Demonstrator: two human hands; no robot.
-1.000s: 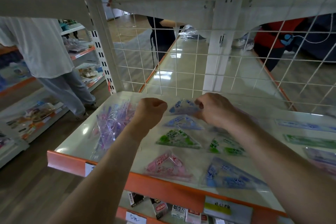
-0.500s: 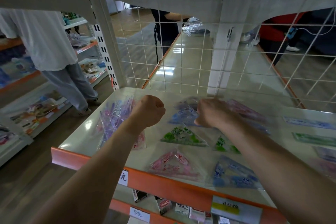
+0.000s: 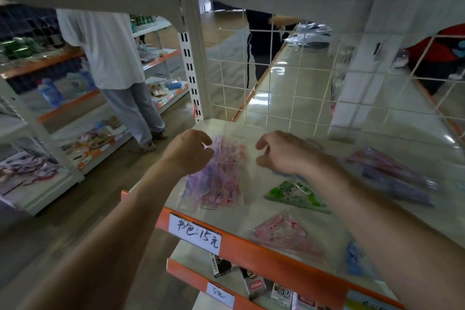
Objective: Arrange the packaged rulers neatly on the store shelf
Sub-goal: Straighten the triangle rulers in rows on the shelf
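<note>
**A:** Where do the rulers lie?

**B:** The bundle of packaged rulers (image 3: 221,176), pink and purple in clear sleeves, lies at the left end of the shelf (image 3: 251,211), fanned and untidy. The left hand (image 3: 187,152) seems to pinch its upper left edge with curled fingers. The right hand (image 3: 279,152) hovers just beside its right edge, thumb and fingers loosely curled, holding nothing.

**A:** Which step is this?

**B:** Probably gathering that bundle to square it. The next move likely calls for the right hand to take the opposite edge so that both can even the sleeves. Slick plastic may slide apart.

**A:** And around it?

**B:** A green triangular pack (image 3: 297,194) and a pink triangular pack (image 3: 284,234) lie flat to the right, apart from each other. Blurred purple packs (image 3: 392,176) lie farther right. The shelf is pale and glossy, its orange front lip bearing a handwritten price label (image 3: 195,233). A wire grid (image 3: 276,88) backs it, and a person in a white shirt (image 3: 105,53) stands in the aisle to the left.
</note>
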